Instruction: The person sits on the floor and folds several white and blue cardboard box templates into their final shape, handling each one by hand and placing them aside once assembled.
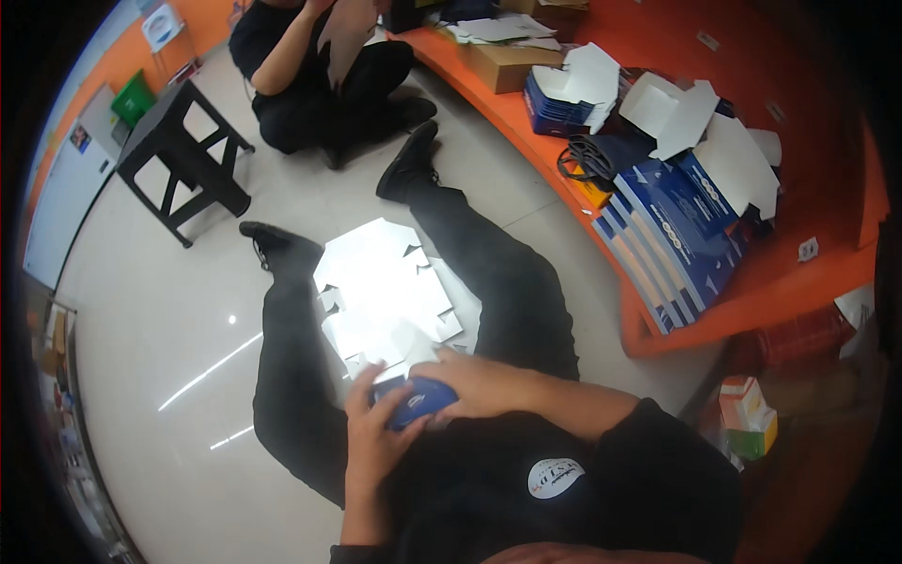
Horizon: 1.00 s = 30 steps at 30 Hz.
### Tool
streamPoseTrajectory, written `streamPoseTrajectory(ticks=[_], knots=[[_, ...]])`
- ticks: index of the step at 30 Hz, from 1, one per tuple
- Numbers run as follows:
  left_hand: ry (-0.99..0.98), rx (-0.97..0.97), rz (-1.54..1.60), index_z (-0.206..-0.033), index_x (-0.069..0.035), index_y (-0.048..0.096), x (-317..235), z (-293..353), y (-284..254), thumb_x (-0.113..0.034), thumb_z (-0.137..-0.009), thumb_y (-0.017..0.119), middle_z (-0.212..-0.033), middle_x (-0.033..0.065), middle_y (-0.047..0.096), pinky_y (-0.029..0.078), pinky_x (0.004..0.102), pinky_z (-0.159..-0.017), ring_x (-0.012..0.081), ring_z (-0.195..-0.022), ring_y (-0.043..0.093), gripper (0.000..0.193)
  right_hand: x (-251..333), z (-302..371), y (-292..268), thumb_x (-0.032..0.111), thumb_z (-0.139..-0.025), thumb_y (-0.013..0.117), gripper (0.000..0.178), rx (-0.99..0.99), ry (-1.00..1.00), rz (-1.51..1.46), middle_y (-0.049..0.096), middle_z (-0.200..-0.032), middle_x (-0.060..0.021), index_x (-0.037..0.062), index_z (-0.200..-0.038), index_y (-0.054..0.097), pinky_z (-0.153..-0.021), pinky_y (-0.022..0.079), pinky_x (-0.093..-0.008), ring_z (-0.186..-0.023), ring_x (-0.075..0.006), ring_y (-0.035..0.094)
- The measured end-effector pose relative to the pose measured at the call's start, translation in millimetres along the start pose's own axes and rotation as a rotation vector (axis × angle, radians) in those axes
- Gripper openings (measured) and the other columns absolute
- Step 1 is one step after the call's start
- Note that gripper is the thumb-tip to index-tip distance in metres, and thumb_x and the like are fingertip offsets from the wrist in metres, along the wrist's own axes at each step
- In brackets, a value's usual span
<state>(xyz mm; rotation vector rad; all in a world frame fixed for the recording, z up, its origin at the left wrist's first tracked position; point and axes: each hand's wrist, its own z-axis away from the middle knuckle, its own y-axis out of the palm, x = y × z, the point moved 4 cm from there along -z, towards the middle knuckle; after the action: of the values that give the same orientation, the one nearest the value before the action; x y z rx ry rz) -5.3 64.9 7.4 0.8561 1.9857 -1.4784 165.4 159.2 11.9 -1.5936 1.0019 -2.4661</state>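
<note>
Low over my lap I hold a small cardboard box (425,399), blue outside, with a raised white flap at its far side. My left hand (378,414) grips the box's left end, fingers bent over its blue face. From the other side my right hand (484,383) grips the right end, the fingers partly hidden behind the white flap. Just beyond the box, flat white die-cut box blanks (381,282) lie in a pile between my outstretched legs, their slots and tabs showing along the edges.
An orange shelf (564,179) on the right bears a stack of folded blue cartons (672,235), opened white boxes (669,113) and a black cable (594,160). A black stool (178,155) stands at far left. Ahead, another person (324,85) sits on the floor holding a cardboard sheet.
</note>
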Motion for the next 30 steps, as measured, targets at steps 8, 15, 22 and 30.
streamPoseTrajectory(ticks=[8, 15, 22, 30], knots=[[-0.086, 0.027, -0.185, -0.143, -0.004, 0.053, 39, -41, -49, -0.008, -0.075, 0.085, -0.154, 0.0213, 0.044, 0.042, 0.0432, -0.114, 0.0388, -0.140, 0.048, 0.075, -28, 148, -188, -0.004, -0.086, 0.074, 0.080, -1.712, -0.110, -0.272, 0.042, -0.153, -0.0208, 0.0011, -0.155, 0.034, -0.092, 0.057, -0.0308, -0.113, -0.0243, 0.063], [-0.473, 0.090, -0.226, -0.138, 0.008, 0.052, 193, -51, 17, -0.028, -0.088, 0.076, -0.142, 0.0282, 0.053, 0.044, 0.0441, -0.110, 0.0401, -0.132, 0.053, 0.066, -52, -7, -143, 0.014, -0.095, 0.068, 0.040, -1.280, -0.094, -0.090, 0.060, -0.130, -0.0136, -0.0009, -0.130, 0.056, -0.083, 0.054, -0.0344, -0.096, -0.0171, 0.065], [-0.835, 0.153, -0.241, -0.143, 0.011, 0.043, 231, -38, 50, -0.030, -0.089, 0.070, -0.137, 0.0298, 0.057, 0.047, 0.0459, -0.108, 0.0414, -0.127, 0.058, 0.073, -188, -177, -31, 0.025, -0.087, 0.076, 0.070, -0.393, 0.596, 0.405, 0.064, -0.128, -0.0300, -0.0129, -0.139, 0.049, -0.097, 0.055, -0.0423, -0.112, -0.0385, 0.069], [-0.890, 0.132, -0.239, -0.134, 0.006, 0.052, 224, -49, 42, -0.032, -0.092, 0.066, -0.137, 0.0315, 0.052, 0.048, 0.0473, -0.105, 0.0432, -0.124, 0.058, 0.058, -170, -174, -10, 0.025, -0.086, 0.075, 0.049, -0.331, 0.727, 0.424, 0.066, -0.122, -0.0317, -0.0103, -0.116, 0.062, -0.099, 0.054, -0.0433, -0.117, -0.0412, 0.065]])
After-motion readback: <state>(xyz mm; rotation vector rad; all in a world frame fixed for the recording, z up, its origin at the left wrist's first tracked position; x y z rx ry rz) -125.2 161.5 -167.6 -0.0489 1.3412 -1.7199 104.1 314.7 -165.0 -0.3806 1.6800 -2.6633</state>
